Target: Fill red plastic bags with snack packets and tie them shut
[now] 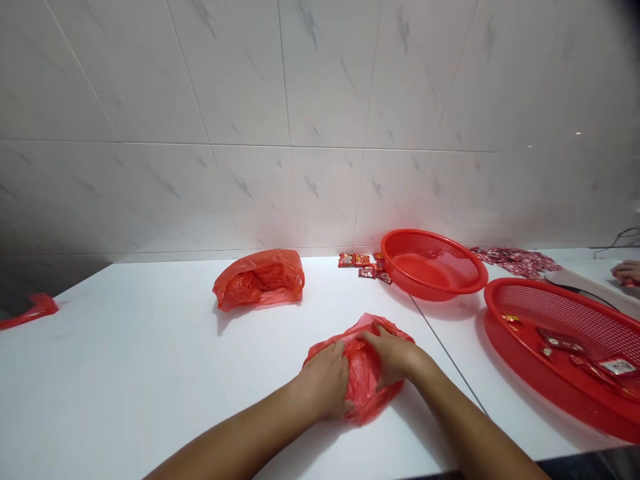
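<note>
A crumpled red plastic bag (364, 373) lies on the white table (150, 360) in front of me. My left hand (327, 383) grips its left side with fingers closed on the plastic. My right hand (393, 357) presses and pinches its right side, fingers curled into the bag. What the bag holds is hidden.
A second red plastic bag (260, 279) lies open farther back. Two red mesh baskets stand on the right: an empty one (433, 263) and a larger one (560, 347) with several small packets. Loose red packets (363, 263) lie by the wall. Another person's hand (626, 272) shows far right.
</note>
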`<action>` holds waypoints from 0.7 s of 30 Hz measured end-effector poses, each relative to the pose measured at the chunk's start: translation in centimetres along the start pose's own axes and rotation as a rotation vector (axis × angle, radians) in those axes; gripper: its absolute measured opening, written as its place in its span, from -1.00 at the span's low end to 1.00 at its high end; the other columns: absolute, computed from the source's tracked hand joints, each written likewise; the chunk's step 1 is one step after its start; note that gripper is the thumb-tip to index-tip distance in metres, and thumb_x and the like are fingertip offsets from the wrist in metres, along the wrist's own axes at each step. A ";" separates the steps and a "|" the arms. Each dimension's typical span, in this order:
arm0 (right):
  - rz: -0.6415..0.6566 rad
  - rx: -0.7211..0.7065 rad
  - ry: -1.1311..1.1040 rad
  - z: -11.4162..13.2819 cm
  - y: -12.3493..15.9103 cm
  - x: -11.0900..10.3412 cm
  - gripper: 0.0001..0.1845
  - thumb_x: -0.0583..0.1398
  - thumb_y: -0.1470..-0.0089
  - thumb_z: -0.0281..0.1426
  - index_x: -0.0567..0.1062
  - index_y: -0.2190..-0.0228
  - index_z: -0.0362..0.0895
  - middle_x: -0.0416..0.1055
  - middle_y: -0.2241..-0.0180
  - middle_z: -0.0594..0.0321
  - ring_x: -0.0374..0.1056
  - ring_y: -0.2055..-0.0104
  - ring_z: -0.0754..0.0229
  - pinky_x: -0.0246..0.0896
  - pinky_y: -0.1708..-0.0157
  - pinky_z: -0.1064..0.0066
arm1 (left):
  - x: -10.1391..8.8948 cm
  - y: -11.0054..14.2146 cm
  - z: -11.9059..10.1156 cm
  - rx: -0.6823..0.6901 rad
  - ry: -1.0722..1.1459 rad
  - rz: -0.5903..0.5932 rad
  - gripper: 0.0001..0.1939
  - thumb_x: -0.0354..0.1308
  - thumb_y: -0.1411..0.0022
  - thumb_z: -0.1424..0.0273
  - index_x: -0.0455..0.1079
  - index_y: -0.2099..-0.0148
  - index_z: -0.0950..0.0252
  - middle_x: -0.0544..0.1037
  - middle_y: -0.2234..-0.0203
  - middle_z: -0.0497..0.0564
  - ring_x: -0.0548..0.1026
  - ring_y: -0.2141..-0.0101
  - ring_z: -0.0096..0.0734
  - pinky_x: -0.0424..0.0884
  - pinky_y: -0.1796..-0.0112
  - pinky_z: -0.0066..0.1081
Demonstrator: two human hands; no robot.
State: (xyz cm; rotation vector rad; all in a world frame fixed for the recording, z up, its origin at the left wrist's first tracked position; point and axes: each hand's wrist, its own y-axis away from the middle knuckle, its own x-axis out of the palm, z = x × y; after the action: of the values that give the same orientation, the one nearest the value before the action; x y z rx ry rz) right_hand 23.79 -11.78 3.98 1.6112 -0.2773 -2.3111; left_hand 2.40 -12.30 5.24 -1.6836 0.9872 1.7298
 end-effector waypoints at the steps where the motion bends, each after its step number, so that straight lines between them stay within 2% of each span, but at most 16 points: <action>1: 0.031 0.005 0.026 0.0 0.0 0.0 0.28 0.54 0.45 -0.39 0.30 -0.35 0.17 -0.02 -0.48 -0.15 0.48 -0.14 -0.20 0.40 0.09 0.17 | 0.4 0.4 -0.2 0.049 -0.006 -0.050 -0.55 0.33 -0.17 0.22 0.60 -0.07 0.30 0.66 0.00 0.32 0.39 -0.27 0.29 0.31 -0.26 0.02; 3: 0.066 0.030 0.078 0.3 0.0 0.1 0.41 0.52 0.43 -0.41 0.13 -0.44 0.17 -0.16 -0.51 -0.23 0.47 -0.16 -0.25 0.40 0.07 0.12 | 0.7 1.0 -0.4 0.113 -0.006 -0.110 -0.59 0.19 -0.27 0.42 0.55 -0.15 0.29 0.59 -0.13 0.31 0.42 -0.26 0.20 0.36 -0.21 -0.01; 5: 0.077 0.063 0.106 0.5 -0.2 0.4 0.54 0.53 0.47 -0.43 0.00 -0.49 0.17 -0.26 -0.52 -0.28 0.44 -0.20 -0.31 0.40 0.06 0.09 | 0.6 1.5 -0.2 0.172 0.027 -0.120 -0.49 0.11 -0.30 0.47 0.46 -0.27 0.24 0.50 -0.25 0.26 0.50 -0.17 0.12 0.42 -0.14 -0.01; 7: 0.061 0.073 0.087 0.3 -0.3 0.7 0.62 0.55 0.54 -0.45 -0.03 -0.49 0.19 -0.21 -0.51 -0.28 0.43 -0.20 -0.34 0.41 0.05 0.06 | 0.5 1.9 0.6 0.210 0.080 -0.108 -0.37 0.20 -0.29 0.30 0.34 -0.40 0.16 0.41 -0.33 0.24 0.48 -0.18 0.19 0.37 -0.20 0.09; 10: 0.014 0.053 0.007 -0.2 0.4 0.9 0.61 0.57 0.53 -0.45 -0.01 -0.49 0.16 0.10 -0.42 -0.28 0.48 -0.14 -0.34 0.43 0.04 0.03 | 1.1 2.3 3.0 0.164 0.157 -0.090 -0.17 0.35 -0.16 0.01 0.30 -0.43 0.01 0.32 -0.40 0.20 0.31 -0.33 0.39 0.10 -0.33 0.35; 12: -0.030 0.044 -0.043 -0.4 1.7 0.7 0.50 0.56 0.39 -0.39 0.01 -0.50 0.11 0.25 -0.35 -0.25 0.48 -0.14 -0.33 0.43 0.00 -0.01 | 1.9 2.4 4.7 0.115 0.204 -0.108 -0.19 0.37 -0.15 0.01 0.34 -0.41 0.01 0.27 -0.44 0.18 0.21 -0.39 0.38 -0.03 -0.37 0.38; 14: -0.074 -0.006 -0.081 -0.3 3.6 0.1 0.28 0.49 0.18 -0.35 0.07 -0.48 0.11 0.29 -0.35 -0.14 0.39 -0.26 -0.31 0.39 -0.10 -0.03 | 2.5 2.4 6.0 0.087 0.248 -0.140 -0.19 0.40 -0.13 0.08 0.35 -0.40 0.08 0.24 -0.45 0.18 0.17 -0.42 0.32 -0.05 -0.39 0.35; 17: -0.122 -0.228 -0.140 -0.5 7.9 -1.7 -0.09 0.40 -0.04 -0.28 0.31 -0.39 0.15 0.25 -0.40 0.11 0.20 -0.42 -0.18 0.27 -0.30 0.02 | 3.1 2.4 7.0 0.076 0.309 -0.176 -0.19 0.42 -0.12 0.10 0.37 -0.39 0.11 0.25 -0.45 0.17 0.17 -0.42 0.30 -0.01 -0.39 0.35; 19: -0.191 -0.311 -0.165 -1.7 11.3 -3.1 -0.34 0.35 -0.16 -0.15 0.47 -0.27 0.13 0.38 -0.32 0.16 0.30 -0.36 -0.14 0.24 -0.33 0.02 | 3.3 2.4 7.2 0.078 0.332 -0.176 -0.21 0.42 -0.14 0.09 0.37 -0.38 0.08 0.25 -0.45 0.15 0.18 -0.42 0.28 0.01 -0.39 0.35; 21: -0.351 -0.274 -0.173 -4.4 14.7 -4.7 -0.53 0.27 -0.25 -0.08 0.59 -0.14 0.10 0.54 -0.17 0.13 0.46 -0.21 -0.10 0.38 -0.23 0.08 | 3.3 2.3 7.2 0.068 0.338 -0.175 -0.21 0.44 -0.13 0.11 0.37 -0.38 0.06 0.25 -0.45 0.13 0.19 -0.42 0.26 0.02 -0.40 0.33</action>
State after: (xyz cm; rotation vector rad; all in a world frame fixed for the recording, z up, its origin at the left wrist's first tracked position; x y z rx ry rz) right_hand 31.44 -23.75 11.39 1.4158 0.2995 -2.6106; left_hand -4.06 -8.34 1.98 -1.9943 0.9949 1.3125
